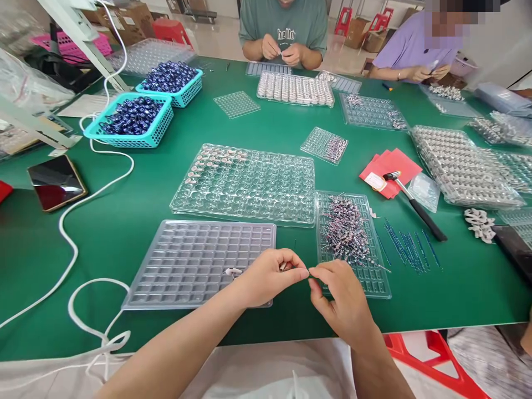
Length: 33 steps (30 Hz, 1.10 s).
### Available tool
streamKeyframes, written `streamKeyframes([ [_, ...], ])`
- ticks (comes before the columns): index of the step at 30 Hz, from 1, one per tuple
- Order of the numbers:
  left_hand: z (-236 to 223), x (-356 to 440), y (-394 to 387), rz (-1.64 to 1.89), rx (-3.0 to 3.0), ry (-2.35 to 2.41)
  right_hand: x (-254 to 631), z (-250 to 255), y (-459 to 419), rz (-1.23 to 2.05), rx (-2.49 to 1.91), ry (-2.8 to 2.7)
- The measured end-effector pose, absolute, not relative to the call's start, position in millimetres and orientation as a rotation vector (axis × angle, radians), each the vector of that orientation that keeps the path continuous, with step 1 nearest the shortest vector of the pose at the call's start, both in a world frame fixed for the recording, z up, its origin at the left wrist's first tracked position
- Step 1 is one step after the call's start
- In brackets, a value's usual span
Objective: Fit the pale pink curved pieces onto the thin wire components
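My left hand [274, 280] is closed in a pinch above the front right corner of a grey compartment tray [195, 244]. A small white part [284, 266] shows between its fingers. My right hand [341, 296] is closed too, its thumb and fingertips meeting the left fingertips; whatever they pinch is too small to make out. One white earbud-shaped piece [233, 271] lies in the grey tray. Just beyond my right hand, a pile of thin wired parts [347, 230] covers a clear tray [374, 282]. Behind both stands a larger clear tray [257, 191] with several small pieces in its far left pockets.
Teal baskets [160, 130] of dark blue coils stand far left, near a phone [57, 183] and a white cable [75, 244]. At right lie a small hammer [424, 216], red packets [399, 166], blue wire strips [409, 252] and stacked trays [465, 166]. Two people work across the table.
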<state>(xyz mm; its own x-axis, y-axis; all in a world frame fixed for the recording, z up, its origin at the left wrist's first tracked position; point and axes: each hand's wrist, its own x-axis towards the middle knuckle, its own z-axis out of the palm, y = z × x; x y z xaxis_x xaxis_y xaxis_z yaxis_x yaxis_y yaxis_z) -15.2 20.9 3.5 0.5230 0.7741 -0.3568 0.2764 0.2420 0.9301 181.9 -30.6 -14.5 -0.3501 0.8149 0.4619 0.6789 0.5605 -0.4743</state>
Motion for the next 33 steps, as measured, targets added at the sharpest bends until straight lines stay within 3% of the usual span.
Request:
streamKeyframes([
  [5,5.9,-17.9,23.9,0.405,1.146,0.981,178.8,-15.8,-29.8,0.253,-1.140,-2.034],
  [22,1.7,-7.3,17.1,0.492,0.639,0.799,172.4,-24.7,-35.7,0.807,-1.185,-1.599],
  [33,0.5,-6.3,14.7,0.524,0.726,0.783,175.7,-22.7,-38.7,1.008,-1.185,-1.393],
])
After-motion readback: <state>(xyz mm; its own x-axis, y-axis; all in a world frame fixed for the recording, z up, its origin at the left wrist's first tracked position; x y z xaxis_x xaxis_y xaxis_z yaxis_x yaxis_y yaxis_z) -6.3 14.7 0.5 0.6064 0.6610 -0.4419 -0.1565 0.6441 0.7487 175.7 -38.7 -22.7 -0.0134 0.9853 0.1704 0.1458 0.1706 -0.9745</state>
